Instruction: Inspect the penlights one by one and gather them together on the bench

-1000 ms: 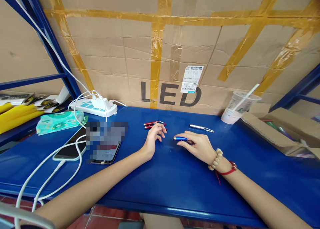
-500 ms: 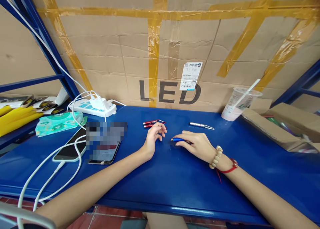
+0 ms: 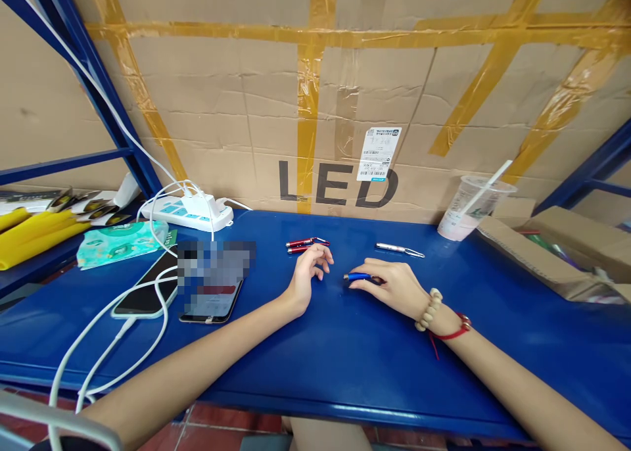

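Your R hand (image 3: 398, 286) has the shiny blue pen-shaped cylinder w/ silver tip (image 3: 359, 277) pinched btwn thumb & fingers, low over the blue painted tabletop (image 3: 325, 352), tip pointing to your L. That side grip prob. suits a slim round body & leaves the tip uncovered; the back end's hidden by your hand. Can't tell if it touches the surface.

Your L hand (image 3: 303, 280) rests nearby on its edge, fingers loosely curled, nothing visible in them; looks relaxed. Just past it lie two glossy red pen-shaped cylinders (image 3: 300, 242), side by side; contact w/ your fingers unclear. The silver pen-shaped cylinder w/ thin loop (image 3: 392, 247) lies apart, beyond your R hand. Clear plastic cup w/ white straw (image 3: 461, 219) stands at the back, prob. to be clear of your arms.
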The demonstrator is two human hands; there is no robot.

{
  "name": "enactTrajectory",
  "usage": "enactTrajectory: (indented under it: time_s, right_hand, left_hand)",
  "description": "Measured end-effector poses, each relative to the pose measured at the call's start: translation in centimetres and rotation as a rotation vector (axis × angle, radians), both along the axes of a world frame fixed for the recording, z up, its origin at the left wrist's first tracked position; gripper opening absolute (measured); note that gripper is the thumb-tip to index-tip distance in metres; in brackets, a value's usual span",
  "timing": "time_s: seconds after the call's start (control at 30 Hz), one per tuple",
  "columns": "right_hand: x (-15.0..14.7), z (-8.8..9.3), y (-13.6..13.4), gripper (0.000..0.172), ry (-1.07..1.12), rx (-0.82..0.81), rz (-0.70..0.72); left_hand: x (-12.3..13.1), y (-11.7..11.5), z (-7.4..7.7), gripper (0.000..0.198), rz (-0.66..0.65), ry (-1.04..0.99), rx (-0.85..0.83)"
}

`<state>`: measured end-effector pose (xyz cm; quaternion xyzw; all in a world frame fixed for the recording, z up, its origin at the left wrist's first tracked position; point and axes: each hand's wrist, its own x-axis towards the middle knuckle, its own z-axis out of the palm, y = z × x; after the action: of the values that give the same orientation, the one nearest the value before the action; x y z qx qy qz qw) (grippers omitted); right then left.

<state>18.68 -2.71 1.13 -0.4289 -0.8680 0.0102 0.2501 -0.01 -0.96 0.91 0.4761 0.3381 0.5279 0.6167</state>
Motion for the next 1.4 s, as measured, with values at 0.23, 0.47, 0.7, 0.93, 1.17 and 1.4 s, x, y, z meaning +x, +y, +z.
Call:
enactTrajectory:
  time_s: [0.23,0.47,0.7,0.93,1.17,1.4]
  right_hand:
    - [-0.55,0.01,-0.26,0.038,0.013,0.038,0.008]
    - [-0.48,0.05,-0.17,0.031,-0.008,-0.024,-0.012]
    - [-0.61,0.04,-0.09,0.032,-0.052,-0.054,0.004]
    - [-0.55,0.09,-0.08,0.034,-0.083,-0.009,0.020]
    - [-0.66,0.22,-0.24,0.033,-0.052,0.036,-0.004]
    - [-0.13,-0.24,0.26,0.029,-0.058,0.008,-0.040]
  left_hand:
    - [0.08,0.03,-0.15,0.018,-0.007,-0.001,0.018]
    - [0.05,0.09,-0.41,0.018,-0.011,-0.013,0.033]
    - [-0.01,0.00,-0.34,0.019,0.000,0.004,0.031]
    - [0.03,0.12,-0.47,0.019,0.004,0.002,0.016]
    - [0.11,0.04,-0.03,0.018,0.021,0.006,-0.023]
    - [0.03,0.02,0.12,0.019,0.025,0.010,0.005]
